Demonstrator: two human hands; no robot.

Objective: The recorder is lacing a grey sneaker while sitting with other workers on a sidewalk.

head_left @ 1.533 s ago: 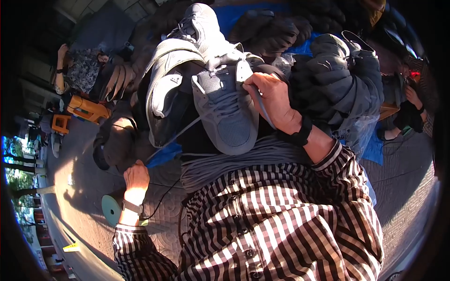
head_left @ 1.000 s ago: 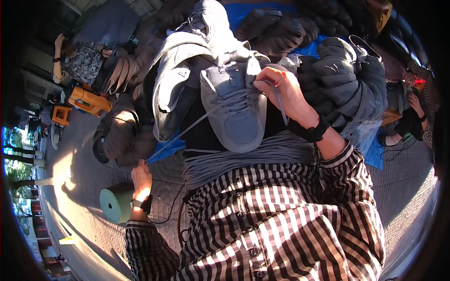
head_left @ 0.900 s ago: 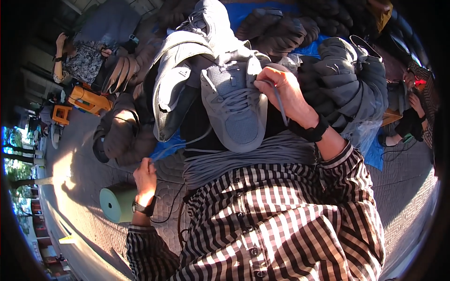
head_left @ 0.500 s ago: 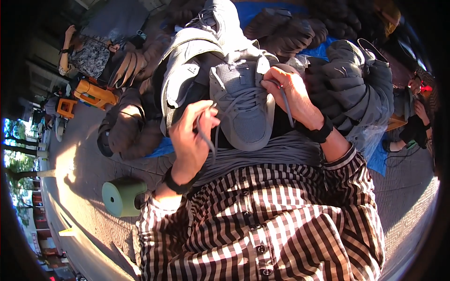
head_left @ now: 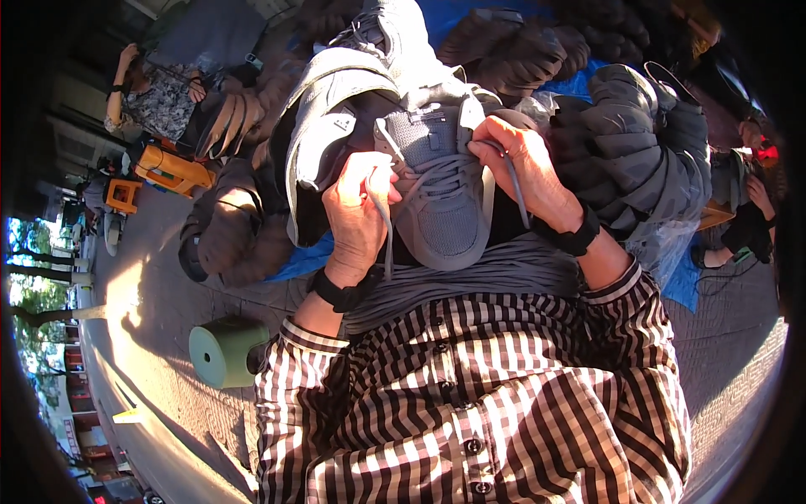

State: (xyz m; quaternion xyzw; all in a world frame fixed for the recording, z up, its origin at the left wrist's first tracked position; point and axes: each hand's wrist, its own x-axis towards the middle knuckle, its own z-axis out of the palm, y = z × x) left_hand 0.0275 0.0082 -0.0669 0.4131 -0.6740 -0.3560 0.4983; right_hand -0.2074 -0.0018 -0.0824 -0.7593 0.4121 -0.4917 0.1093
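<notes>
grey mesh sneaker (head_left: 441,202) sits toe-down on the lap. left hand (head_left: 357,214) pinches one lace end (head_left: 386,239) tight, right hand (head_left: 529,172) closed on the other lace (head_left: 514,181). looks light, soft upper; laces limp, best held near the eyelets.

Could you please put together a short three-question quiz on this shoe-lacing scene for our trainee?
1. True or false: both hands touch the grey sneaker.
2. What does the left hand pinch? A) a lace end B) the green stool C) a jacket
3. What colour is the cylindrical stool on the pavement?

Key: 1 true; 2 A, a grey lace, while the right hand holds the other lace; 3 green.
</notes>
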